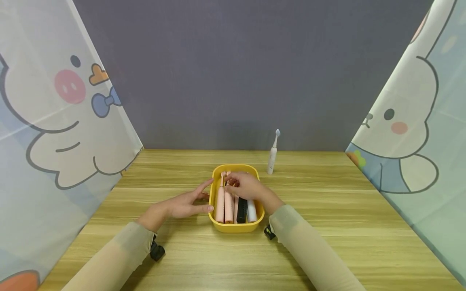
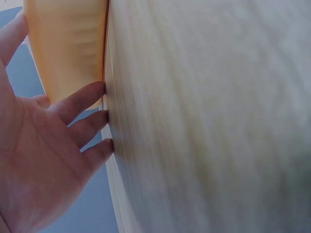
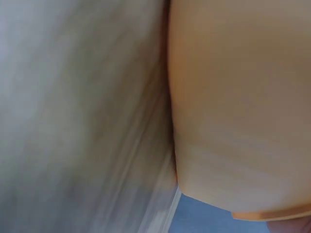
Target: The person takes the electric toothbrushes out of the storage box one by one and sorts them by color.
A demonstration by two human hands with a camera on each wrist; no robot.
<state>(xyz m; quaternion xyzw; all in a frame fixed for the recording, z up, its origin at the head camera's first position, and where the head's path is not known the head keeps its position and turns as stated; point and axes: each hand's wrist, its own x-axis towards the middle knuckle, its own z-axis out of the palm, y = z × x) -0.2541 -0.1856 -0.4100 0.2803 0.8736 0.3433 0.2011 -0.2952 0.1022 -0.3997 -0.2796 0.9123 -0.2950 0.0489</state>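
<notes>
A yellow basket (image 1: 236, 228) sits on the table, holding several electric toothbrushes side by side. At its left is a pink toothbrush (image 1: 220, 204), beside it another pink toothbrush (image 1: 229, 208), then a black toothbrush (image 1: 242, 210) and a white toothbrush (image 1: 251, 211). My left hand (image 1: 185, 204) is spread against the basket's left side, thumb at the rim, other fingertips low by the tabletop in the left wrist view. Over the basket, my right hand (image 1: 245, 186) has bent fingers at the upper ends of the pink toothbrushes; I cannot tell whether they pinch one.
A white electric toothbrush (image 1: 272, 155) stands upright on the wooden table (image 1: 327, 202), behind the basket to the right. A grey panel (image 1: 236, 81) closes off the back. Cartoon-print cloths (image 1: 47, 121) hang at both sides.
</notes>
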